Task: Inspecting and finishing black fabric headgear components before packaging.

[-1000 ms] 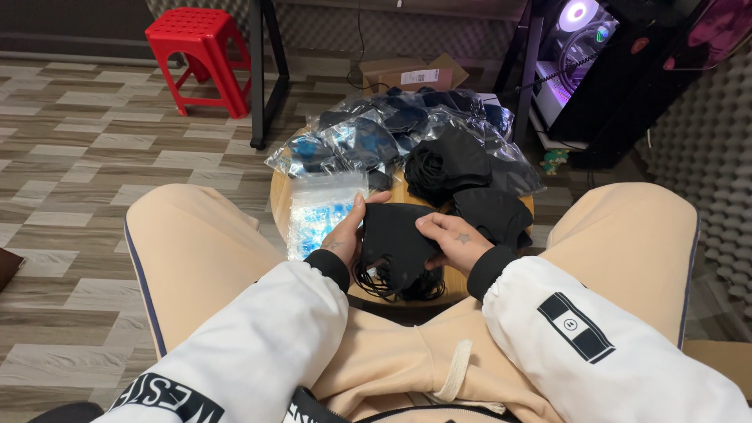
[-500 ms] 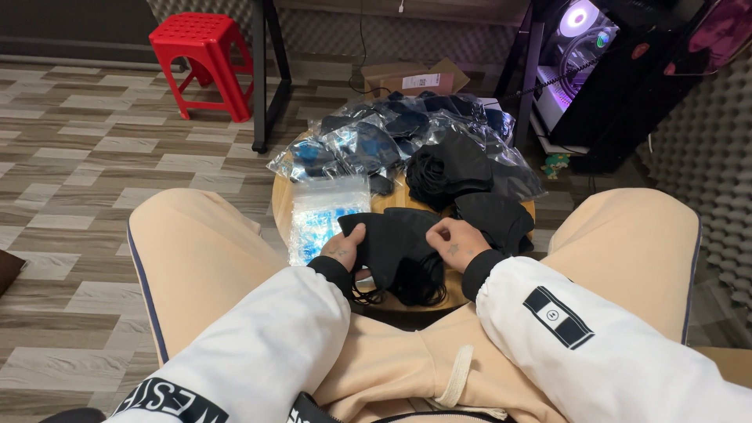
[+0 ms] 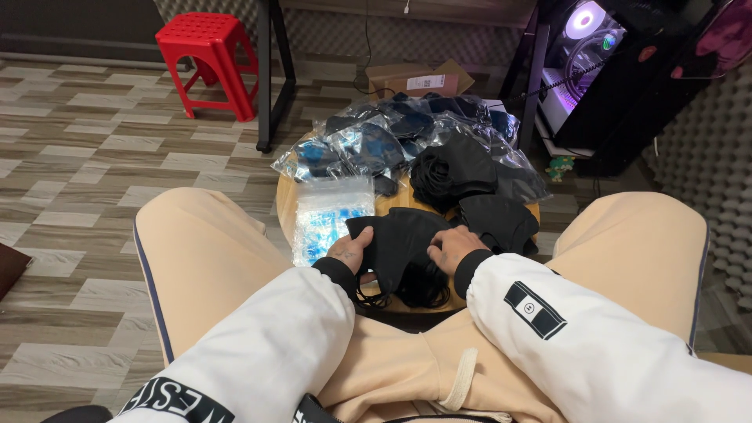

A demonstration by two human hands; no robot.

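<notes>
Both hands are now drawn closer together than half a second ago, and the black face mask (image 3: 399,243) is gathered between them rather than spread wide. Largest in view, the beige trousers (image 3: 211,266) are seen framing a small round wooden table (image 3: 283,205) set between the knees. On the far half of that table, a heap of clear plastic bags (image 3: 368,145) holding dark masks is piled, with a loose mound of black masks (image 3: 458,168) just beside it on the right. A flatter stack of black masks (image 3: 501,219) is laid nearer, close to the right wrist. A clear packet of blue-and-white items (image 3: 329,219) is placed on the table's left edge, touching the mask in hand. The mask itself is held at the near edge of the table, its ear loops dangling below. The left hand (image 3: 348,252) is pinched on the mask's left edge, thumb on top. The right hand (image 3: 450,249) is pressed on its right side, fingers curled narrow over the fabric.
</notes>
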